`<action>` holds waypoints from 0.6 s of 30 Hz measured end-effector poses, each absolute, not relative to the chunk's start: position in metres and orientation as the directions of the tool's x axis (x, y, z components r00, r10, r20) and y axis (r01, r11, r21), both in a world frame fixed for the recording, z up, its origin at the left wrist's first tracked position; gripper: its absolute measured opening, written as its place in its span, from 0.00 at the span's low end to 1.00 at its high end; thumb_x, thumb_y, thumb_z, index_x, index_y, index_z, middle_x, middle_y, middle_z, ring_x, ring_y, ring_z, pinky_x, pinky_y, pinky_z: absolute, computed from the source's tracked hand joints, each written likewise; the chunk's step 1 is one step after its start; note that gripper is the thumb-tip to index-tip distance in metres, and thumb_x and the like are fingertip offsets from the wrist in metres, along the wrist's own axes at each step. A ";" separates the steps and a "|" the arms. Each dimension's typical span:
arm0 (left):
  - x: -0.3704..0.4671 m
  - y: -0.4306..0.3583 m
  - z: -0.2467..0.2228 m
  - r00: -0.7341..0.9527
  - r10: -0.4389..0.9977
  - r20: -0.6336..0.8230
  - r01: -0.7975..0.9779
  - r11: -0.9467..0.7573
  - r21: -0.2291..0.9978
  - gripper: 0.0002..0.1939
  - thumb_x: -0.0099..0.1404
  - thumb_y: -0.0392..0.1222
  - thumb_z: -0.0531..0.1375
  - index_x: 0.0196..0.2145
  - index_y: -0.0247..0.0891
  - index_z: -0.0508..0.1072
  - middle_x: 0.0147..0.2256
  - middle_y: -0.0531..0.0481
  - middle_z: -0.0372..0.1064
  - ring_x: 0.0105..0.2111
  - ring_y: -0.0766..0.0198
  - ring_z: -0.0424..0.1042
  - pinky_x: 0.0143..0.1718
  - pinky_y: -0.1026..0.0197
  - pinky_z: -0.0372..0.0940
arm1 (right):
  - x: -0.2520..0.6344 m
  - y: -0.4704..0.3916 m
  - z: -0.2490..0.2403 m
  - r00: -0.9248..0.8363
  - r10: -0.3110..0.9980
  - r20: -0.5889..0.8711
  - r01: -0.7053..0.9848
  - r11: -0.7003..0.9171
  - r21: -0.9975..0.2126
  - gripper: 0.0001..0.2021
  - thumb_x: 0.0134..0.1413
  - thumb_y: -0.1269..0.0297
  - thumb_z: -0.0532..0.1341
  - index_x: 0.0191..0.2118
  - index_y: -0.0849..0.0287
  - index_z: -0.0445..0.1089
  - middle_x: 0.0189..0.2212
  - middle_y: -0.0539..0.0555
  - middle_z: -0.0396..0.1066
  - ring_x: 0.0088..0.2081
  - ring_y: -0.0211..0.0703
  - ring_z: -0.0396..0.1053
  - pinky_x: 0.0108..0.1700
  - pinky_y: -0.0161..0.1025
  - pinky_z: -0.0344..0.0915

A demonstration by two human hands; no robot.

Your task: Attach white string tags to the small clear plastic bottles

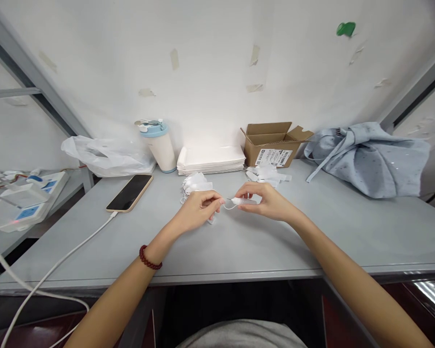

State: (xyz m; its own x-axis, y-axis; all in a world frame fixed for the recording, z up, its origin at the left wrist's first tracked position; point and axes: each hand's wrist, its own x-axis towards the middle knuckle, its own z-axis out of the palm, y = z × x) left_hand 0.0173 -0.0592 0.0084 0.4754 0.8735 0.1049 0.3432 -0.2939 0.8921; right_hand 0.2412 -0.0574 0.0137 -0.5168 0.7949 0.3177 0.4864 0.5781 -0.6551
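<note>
Between the thumb and fingers of my right hand (270,200) is a small translucent dropper bottle (243,200), lying sideways. Its thin dark needle tip points left at my left hand (199,209). A thin white strap (230,208) curves from the bottle's neck to my left fingertips, which pinch its other end; whatever sits on that end is mostly hidden. Just below my left fingers, part of a clear piece (211,221) shows on the table. Similar small bottles lie in one pile (197,182) behind my left hand and another pile (266,173) behind my right.
Along the wall stand a white plastic bag (107,157), a tumbler (159,147), a stack of white sheets or packets (210,162), an open cardboard box (271,145) and a blue cloth bag (377,159). A phone (129,193) trails a white cable (70,258) across the grey table (348,232).
</note>
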 end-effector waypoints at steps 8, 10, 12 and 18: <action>0.020 -0.061 0.009 0.503 0.859 0.097 0.329 -0.294 0.898 0.14 0.64 0.48 0.55 0.31 0.35 0.73 0.24 0.53 0.64 0.20 0.70 0.63 0.23 0.67 0.60 | 0.240 -0.058 0.014 -0.525 0.792 0.312 0.486 0.580 -0.654 0.06 0.51 0.62 0.63 0.35 0.58 0.74 0.32 0.53 0.72 0.34 0.40 0.66 0.38 0.39 0.64; 0.020 -0.060 0.009 0.504 0.858 0.098 0.331 -0.297 0.896 0.14 0.64 0.48 0.55 0.31 0.35 0.73 0.24 0.53 0.64 0.20 0.70 0.63 0.23 0.67 0.60 | 0.240 -0.059 0.014 -0.529 0.789 0.313 0.486 0.584 -0.650 0.06 0.51 0.62 0.63 0.35 0.58 0.74 0.32 0.52 0.72 0.33 0.40 0.66 0.38 0.38 0.64; 0.020 -0.060 0.008 0.503 0.859 0.098 0.334 -0.297 0.895 0.14 0.64 0.48 0.55 0.32 0.35 0.73 0.24 0.54 0.64 0.20 0.70 0.63 0.23 0.67 0.60 | 0.240 -0.059 0.014 -0.532 0.785 0.318 0.484 0.590 -0.647 0.06 0.52 0.62 0.63 0.35 0.58 0.74 0.32 0.52 0.72 0.33 0.39 0.66 0.37 0.38 0.64; 0.019 -0.060 0.008 0.511 0.854 0.094 0.337 -0.300 0.892 0.14 0.64 0.47 0.54 0.32 0.34 0.73 0.24 0.53 0.64 0.20 0.71 0.63 0.23 0.67 0.60 | 0.240 -0.059 0.013 -0.535 0.782 0.319 0.482 0.593 -0.646 0.06 0.51 0.64 0.63 0.35 0.59 0.75 0.32 0.53 0.72 0.33 0.39 0.66 0.37 0.38 0.64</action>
